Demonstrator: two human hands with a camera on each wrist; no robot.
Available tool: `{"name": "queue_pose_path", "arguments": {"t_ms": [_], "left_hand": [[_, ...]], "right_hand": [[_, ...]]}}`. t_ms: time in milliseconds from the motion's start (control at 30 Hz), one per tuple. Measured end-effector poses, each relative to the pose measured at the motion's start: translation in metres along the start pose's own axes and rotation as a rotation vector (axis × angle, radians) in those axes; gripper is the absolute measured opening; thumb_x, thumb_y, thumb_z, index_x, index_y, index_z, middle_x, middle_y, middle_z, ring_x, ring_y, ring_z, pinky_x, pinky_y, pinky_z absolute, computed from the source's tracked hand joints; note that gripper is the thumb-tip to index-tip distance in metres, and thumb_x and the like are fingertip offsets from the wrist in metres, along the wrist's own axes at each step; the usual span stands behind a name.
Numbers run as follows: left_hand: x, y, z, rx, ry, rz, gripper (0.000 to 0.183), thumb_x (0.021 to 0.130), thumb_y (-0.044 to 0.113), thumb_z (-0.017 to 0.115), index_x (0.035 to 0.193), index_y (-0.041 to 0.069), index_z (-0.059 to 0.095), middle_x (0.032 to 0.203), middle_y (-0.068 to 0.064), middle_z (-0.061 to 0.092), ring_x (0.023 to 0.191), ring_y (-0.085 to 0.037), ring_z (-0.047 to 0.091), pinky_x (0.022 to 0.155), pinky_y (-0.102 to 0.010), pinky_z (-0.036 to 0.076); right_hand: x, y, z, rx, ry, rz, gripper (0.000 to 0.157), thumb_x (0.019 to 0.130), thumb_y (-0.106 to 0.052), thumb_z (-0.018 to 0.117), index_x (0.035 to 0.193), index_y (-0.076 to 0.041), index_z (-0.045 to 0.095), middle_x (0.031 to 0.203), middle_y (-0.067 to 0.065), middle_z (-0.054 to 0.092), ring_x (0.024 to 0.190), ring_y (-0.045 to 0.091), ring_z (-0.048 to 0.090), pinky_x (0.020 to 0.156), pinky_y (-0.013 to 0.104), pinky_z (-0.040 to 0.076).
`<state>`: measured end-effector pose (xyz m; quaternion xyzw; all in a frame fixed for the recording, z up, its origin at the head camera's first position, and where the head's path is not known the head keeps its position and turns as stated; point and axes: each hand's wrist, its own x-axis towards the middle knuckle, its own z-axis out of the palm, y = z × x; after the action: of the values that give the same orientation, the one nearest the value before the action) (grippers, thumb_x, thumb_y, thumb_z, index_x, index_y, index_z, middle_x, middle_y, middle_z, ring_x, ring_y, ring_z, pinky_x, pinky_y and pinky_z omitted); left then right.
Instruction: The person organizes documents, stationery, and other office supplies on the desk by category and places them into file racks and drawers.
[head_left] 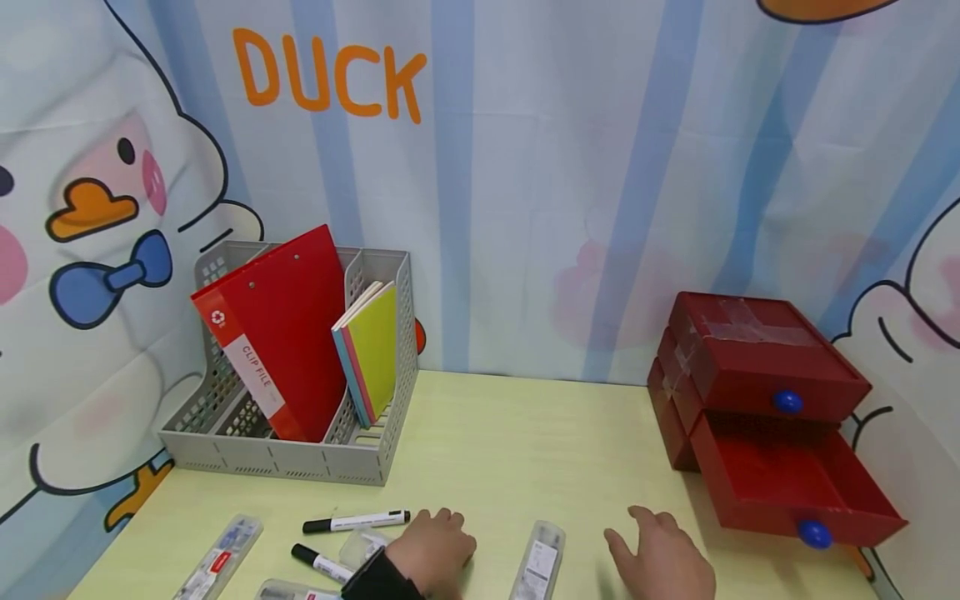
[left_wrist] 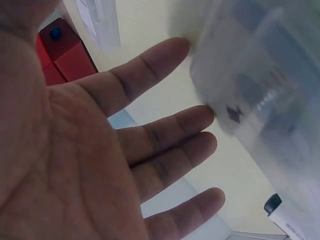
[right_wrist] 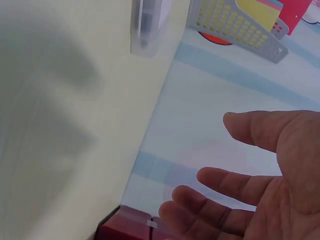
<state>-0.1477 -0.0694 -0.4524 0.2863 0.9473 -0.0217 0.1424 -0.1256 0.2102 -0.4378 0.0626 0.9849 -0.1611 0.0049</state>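
My left hand (head_left: 431,550) is over the table beside a clear plastic case (head_left: 363,546), partly hidden behind it. In the left wrist view its fingers are spread and nearly straight, with the tips at the edge of the blurred clear case (left_wrist: 250,90); whether they touch it I cannot tell. To the right, my right hand (head_left: 663,554) hovers with thumb and fingers apart, holding nothing. Between the hands lies another clear case with a white label (head_left: 536,562). Two black-capped white markers, one farther back (head_left: 356,522) and one nearer (head_left: 322,564), lie left of my left hand.
A grey organizer (head_left: 277,462) holds a red clip file (head_left: 288,333) and coloured notebooks (head_left: 371,354). At right stands a red drawer box (head_left: 772,358), its lower drawer (head_left: 795,500) pulled out. More clear cases (head_left: 221,558) lie at front left. A printed curtain (head_left: 525,183) hangs behind.
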Motion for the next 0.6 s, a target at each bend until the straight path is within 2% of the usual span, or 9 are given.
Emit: {"name": "queue_pose_path", "arguments": {"t_ms": [133,367,600], "left_hand": [[-0.003,0.004,0.0,0.038,0.027,-0.003,0.031,0.068,0.04,0.084,0.086,0.022,0.067,0.089,0.004,0.055,0.089,-0.014,0.052,0.077,-0.037,0.044],[-0.002,0.009,-0.001,0.055,-0.042,-0.013,0.032,0.074,0.046,0.081,0.091,0.021,0.07,0.101,0.002,0.059,0.101,-0.016,0.053,0.088,-0.041,0.045],[-0.005,0.015,0.003,0.166,0.004,-0.041,0.021,0.076,0.032,0.079,0.093,0.023,0.073,0.098,0.002,0.058,0.097,-0.015,0.052,0.082,-0.038,0.043]], "right_hand": [[-0.003,-0.006,0.008,-0.002,0.005,-0.023,0.051,0.087,-0.042,0.072,0.117,-0.001,0.066,0.1,0.018,0.064,0.088,0.037,0.065,0.068,0.052,0.054],[-0.005,-0.011,0.013,-0.021,-0.031,-0.011,0.053,0.086,-0.045,0.073,0.116,-0.002,0.066,0.099,0.016,0.064,0.087,0.035,0.065,0.069,0.052,0.053],[-0.007,-0.013,0.014,-0.012,-0.027,-0.023,0.051,0.085,-0.044,0.073,0.116,-0.003,0.067,0.099,0.016,0.064,0.087,0.034,0.065,0.069,0.051,0.053]]}}
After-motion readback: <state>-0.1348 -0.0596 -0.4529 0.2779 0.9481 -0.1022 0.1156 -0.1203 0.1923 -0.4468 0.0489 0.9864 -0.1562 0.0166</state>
